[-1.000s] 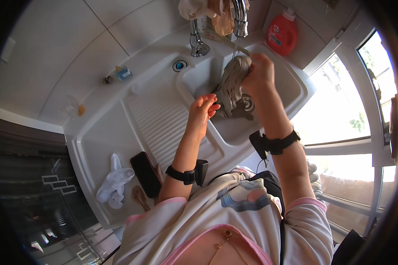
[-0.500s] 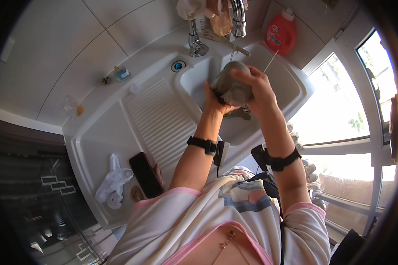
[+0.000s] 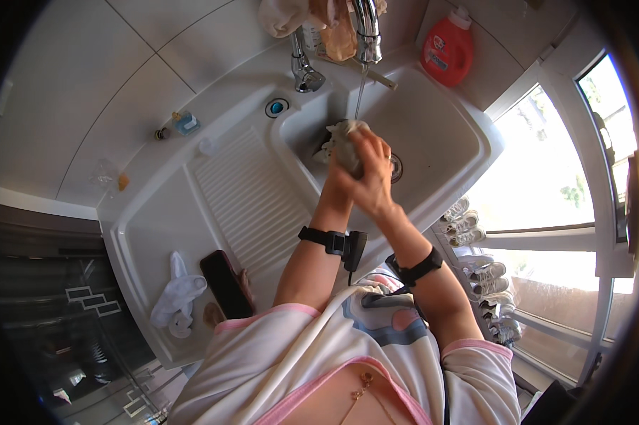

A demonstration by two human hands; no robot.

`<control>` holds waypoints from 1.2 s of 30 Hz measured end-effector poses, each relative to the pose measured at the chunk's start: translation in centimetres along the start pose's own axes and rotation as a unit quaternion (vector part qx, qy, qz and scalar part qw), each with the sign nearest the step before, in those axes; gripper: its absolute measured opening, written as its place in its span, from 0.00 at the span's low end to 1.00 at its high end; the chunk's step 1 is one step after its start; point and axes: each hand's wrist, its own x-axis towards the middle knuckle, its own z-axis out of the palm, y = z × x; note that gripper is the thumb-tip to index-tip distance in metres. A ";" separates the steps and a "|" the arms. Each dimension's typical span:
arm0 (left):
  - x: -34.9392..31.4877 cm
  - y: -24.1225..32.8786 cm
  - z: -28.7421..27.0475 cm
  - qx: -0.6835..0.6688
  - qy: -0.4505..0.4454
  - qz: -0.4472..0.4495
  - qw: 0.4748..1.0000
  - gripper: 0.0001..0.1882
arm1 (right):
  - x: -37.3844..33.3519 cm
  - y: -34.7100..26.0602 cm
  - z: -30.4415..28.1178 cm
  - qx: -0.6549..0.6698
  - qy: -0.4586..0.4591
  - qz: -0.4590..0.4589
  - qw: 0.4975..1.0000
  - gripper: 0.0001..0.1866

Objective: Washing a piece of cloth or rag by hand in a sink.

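Note:
A wet, bunched grey cloth is between my two hands over the sink basin; I cannot make out its exact kind. My left hand grips it from below and the left, with its fingers mostly hidden. Across the top lies my right hand, somewhat blurred, its fingers curled over the cloth and thumb toward the left wrist. A thin stream of water from the chrome faucet falls just behind the cloth. Pale cloth folds hang out on the far left side of the bundle.
Left of the basin is a ribbed washboard. A phone and a white sock-like cloth lie on the near left ledge. A red detergent bottle stands at the back right. Several shoes line the window side.
My hands and the cloth have moved slightly left and nearer. The right hand has turned across the top of the cloth, and the drain now shows beside it.

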 end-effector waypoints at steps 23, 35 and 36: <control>-1.0 4.4 0.9 0.035 0.247 -0.045 0.967 0.16 | 3.6 10.8 -2.8 0.414 -0.167 0.476 0.757 0.30; -1.3 5.2 4.3 -0.060 0.091 -0.018 0.994 0.23 | 1.6 5.3 -1.4 0.347 -0.287 0.247 0.858 0.43; -1.4 5.4 4.2 -0.049 0.075 -0.010 0.996 0.24 | 2.1 4.3 -2.1 0.322 -0.304 0.257 0.859 0.40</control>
